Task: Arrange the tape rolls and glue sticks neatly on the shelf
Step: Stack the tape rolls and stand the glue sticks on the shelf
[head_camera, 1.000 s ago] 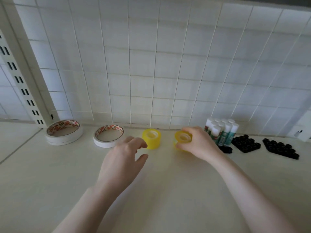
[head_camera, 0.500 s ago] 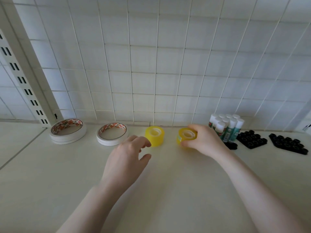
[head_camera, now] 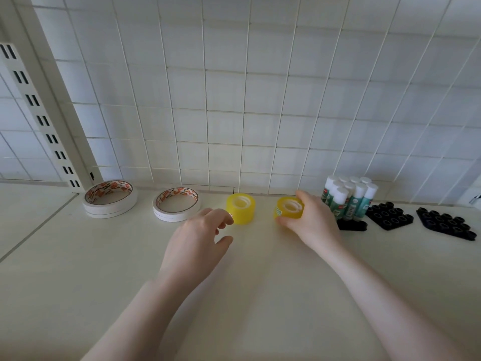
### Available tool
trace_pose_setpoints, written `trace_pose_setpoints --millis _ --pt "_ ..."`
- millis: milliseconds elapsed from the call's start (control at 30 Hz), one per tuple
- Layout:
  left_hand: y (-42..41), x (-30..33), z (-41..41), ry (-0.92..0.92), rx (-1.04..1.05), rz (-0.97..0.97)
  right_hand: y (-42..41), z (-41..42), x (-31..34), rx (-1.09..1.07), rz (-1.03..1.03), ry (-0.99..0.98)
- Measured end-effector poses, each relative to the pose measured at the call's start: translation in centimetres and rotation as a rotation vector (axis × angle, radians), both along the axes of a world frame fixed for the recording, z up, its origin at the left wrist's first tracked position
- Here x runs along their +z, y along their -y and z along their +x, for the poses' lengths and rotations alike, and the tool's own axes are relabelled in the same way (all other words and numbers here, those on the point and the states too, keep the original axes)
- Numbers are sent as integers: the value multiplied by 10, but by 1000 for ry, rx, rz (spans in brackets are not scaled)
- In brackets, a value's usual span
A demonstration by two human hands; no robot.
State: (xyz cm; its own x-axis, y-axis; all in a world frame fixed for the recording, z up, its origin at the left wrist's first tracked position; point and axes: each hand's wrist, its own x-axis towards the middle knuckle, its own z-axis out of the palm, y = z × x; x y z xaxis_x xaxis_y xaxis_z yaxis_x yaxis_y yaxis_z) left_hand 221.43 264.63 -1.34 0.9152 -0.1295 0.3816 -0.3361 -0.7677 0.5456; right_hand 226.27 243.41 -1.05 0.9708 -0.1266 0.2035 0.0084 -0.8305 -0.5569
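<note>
Two stacks of white tape rolls lie flat at the back of the cream shelf (head_camera: pixel 78 282): a large stack (head_camera: pixel 109 199) at the left and a smaller stack (head_camera: pixel 177 205) beside it. A yellow tape stack (head_camera: pixel 240 209) stands in the middle. My left hand (head_camera: pixel 197 241) hovers just in front of it, fingers apart and empty. My right hand (head_camera: pixel 309 220) grips a second yellow tape stack (head_camera: pixel 289 210) resting on the shelf. Several white-capped green glue sticks (head_camera: pixel 348 198) stand upright in a black holder just right of that hand.
Two empty black glue-stick holders lie on the shelf at the right: one (head_camera: pixel 389 218) next to the sticks, another (head_camera: pixel 446 226) further right. A white wire grid backs the shelf. A slotted upright post (head_camera: pixel 39 118) rises at the left.
My right hand has set the yellow tape stack it holds level with the other yellow stack, near the back wall. My left hand has barely moved. The view has tilted slightly upward.
</note>
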Motion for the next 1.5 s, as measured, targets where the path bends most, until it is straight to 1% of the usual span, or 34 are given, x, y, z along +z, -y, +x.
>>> trace_pose_setpoints --millis 300,500,767,833,967,1067,1167,1333,1500 --pt "-1 0 -1 -13 -1 -1 -3 0 -5 -26 -24 25" --pt "0 -1 0 -31 -14 0 2 3 -4 5 67 25" --pt "0 -2 0 -44 -18 4 5 -1 -9 45 110 53" --pt "0 -2 0 -52 -11 17 4 -4 -8 57 69 58" --pt "1 -1 0 -80 29 59 5 -15 -1 48 -118 90" --pt "2 1 -3 -113 59 90 11 -30 7 64 -209 140" --pt "6 4 -9 -124 47 182 24 -48 9 80 -310 154" --pt "27 13 -28 -108 42 307 64 -81 2 69 -454 112" --pt "74 19 -54 -76 64 366 138 -121 1 -3 -568 95"
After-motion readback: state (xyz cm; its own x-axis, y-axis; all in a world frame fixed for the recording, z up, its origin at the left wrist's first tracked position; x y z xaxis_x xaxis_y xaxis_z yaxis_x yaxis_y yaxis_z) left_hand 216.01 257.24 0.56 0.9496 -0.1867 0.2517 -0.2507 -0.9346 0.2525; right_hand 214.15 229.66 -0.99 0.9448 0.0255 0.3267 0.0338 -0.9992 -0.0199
